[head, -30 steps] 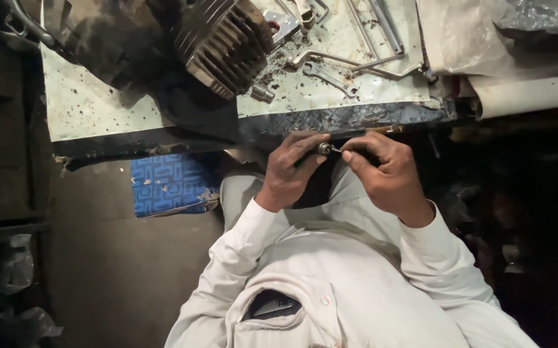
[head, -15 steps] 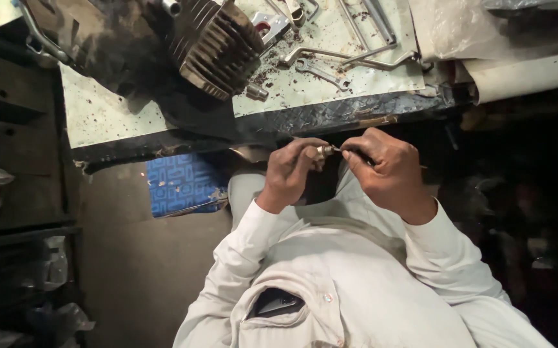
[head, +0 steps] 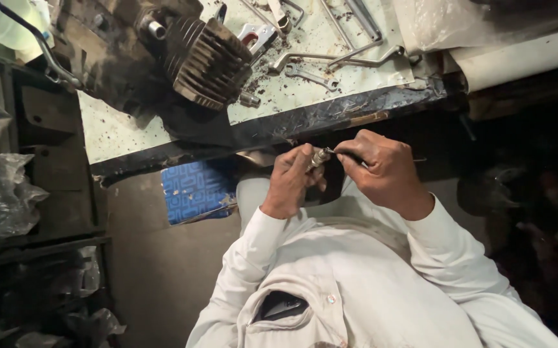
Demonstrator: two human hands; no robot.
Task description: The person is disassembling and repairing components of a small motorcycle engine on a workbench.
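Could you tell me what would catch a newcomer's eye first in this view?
Probably the two hands meeting just below the bench edge: the left hand pinches a small metal part while the right hand works at its tip. Next, the dark finned engine cylinder on the spotted workbench, with wrenches scattered to its right.

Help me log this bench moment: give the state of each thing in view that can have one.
Left hand: closed around a small metal part.
Right hand: fingers pinched at the part's tip.
Finned engine cylinder: lying on its side on the bench.
Wrench: flat, untouched.
Shirt pocket: holds a dark item.
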